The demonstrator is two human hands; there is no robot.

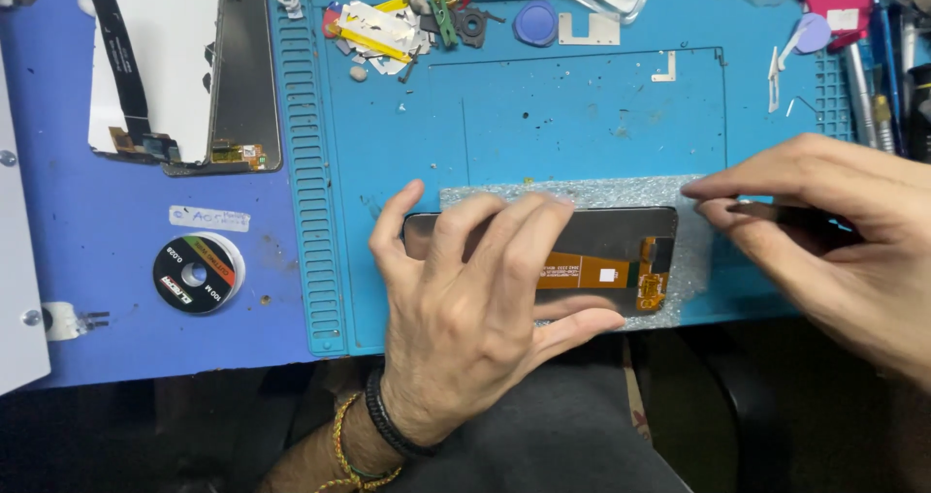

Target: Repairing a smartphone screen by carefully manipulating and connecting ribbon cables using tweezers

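A phone display panel lies face down on a sheet of foam wrap at the front of the blue work mat. Its orange flex cable shows on the back. My left hand rests spread over the panel's left half, fingers pressing on it. My right hand sits at the panel's right end, pinching a thin dark tool whose tip is at the panel's top right corner.
A second, opened display panel lies at the back left on the purple surface. A spool of wire sits in front of it. Small metal parts, screws and a blue pick crowd the mat's back edge. Tools stand at the far right.
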